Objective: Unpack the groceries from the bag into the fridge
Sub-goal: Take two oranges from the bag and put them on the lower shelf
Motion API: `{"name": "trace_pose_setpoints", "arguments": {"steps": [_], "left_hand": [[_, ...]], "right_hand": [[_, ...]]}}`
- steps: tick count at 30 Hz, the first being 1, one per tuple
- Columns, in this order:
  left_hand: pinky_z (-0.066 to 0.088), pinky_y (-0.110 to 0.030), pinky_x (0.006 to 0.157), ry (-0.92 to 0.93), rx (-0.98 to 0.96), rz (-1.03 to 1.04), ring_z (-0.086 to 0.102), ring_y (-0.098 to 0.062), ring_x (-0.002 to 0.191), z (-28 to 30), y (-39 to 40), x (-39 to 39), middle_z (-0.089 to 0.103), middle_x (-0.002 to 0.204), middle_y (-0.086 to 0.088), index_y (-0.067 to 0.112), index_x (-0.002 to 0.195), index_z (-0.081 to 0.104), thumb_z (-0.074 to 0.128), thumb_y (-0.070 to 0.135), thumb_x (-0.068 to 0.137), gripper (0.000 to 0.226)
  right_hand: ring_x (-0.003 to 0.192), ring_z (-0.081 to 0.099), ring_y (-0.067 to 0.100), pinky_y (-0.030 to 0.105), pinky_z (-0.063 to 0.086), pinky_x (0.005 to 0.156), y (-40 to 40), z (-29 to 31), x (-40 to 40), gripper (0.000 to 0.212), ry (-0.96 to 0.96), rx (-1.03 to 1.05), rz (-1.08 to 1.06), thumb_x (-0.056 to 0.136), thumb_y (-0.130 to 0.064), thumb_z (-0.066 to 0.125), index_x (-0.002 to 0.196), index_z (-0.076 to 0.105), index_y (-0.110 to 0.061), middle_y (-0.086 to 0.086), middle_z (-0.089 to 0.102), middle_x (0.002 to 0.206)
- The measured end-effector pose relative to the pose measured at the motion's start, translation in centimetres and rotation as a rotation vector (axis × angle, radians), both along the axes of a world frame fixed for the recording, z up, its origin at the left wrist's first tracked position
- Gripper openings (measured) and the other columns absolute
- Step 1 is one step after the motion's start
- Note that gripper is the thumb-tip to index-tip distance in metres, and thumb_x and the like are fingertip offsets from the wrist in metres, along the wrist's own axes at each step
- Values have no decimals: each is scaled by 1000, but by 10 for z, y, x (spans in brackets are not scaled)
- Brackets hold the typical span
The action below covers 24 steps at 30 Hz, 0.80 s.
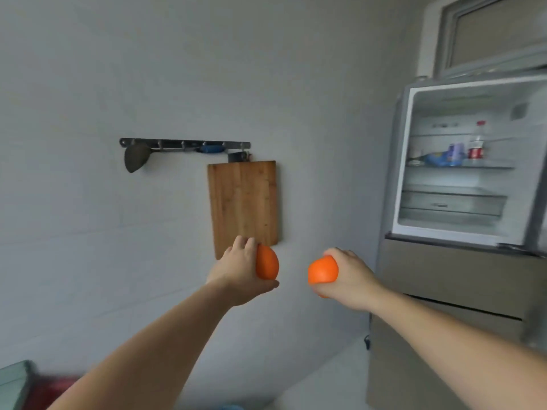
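Note:
My left hand (pixel 241 269) grips one orange (pixel 267 263) at mid-frame, in front of the wall. My right hand (pixel 350 278) grips a second orange (pixel 321 271) just to the right of the first; the two fruits are apart. The fridge (pixel 405 161) stands at the right with its upper compartment open. On its middle shelf (pixel 491 164) sit a blue packet, a purple container and a red-labelled bottle. The grocery bag is not clearly in view.
A wooden cutting board (pixel 242 199) hangs on the white wall below a hook rail (pixel 185 142) holding a ladle (pixel 134 158). A white counter (pixel 331 380) runs along the bottom. Blurred red and green items (pixel 35 389) lie at the bottom left. The fridge's lower drawers are closed.

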<state>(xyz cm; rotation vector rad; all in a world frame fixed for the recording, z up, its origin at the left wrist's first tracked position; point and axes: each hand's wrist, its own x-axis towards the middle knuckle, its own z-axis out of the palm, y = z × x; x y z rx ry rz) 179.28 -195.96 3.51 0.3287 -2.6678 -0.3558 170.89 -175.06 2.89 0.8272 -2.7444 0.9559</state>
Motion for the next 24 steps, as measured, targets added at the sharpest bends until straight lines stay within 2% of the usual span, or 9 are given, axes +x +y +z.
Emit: {"name": "trace_pose_setpoints", "arguments": {"steps": [5,9,12,15,24], "left_hand": [[46,-37,96,9,53,-238,44,-26,123,-7,49,-59,34,135,1,21,142,30,78,48,70,91],[44,-40,102,-14,82,-416,42,-27,126,-8,104,-91,31,142,1,21,145,28,79,45,69,95],[43,-36,102,-9,108,-509,44,-27,125,-6,144,-105,31,145,0,18,147,28,81,38,71,94],[45,-33,99,-19,134,-546,45,-26,124,-6,177,-111,30,146,1,20,147,27,81,35,72,93],[45,-34,101,6,138,-563,44,-26,128,4,266,-118,31,149,2,21,150,22,79,40,73,97]], "right_hand": [[103,52,20,28,43,85,65,-1,-6,63,17,-3,-186,70,-36,77,124,46,-27,2,46,120],[93,47,17,22,35,75,124,4,-2,59,16,-30,-317,73,-30,78,124,48,-26,2,43,116],[93,46,17,24,36,75,166,9,1,59,35,-48,-418,73,-33,77,124,47,-27,0,43,113],[95,46,17,26,37,76,201,11,4,60,41,-57,-479,74,-37,76,125,46,-28,-1,42,114],[96,49,17,27,40,77,278,5,3,62,49,-94,-481,73,-41,76,126,45,-29,-1,44,118]]}}
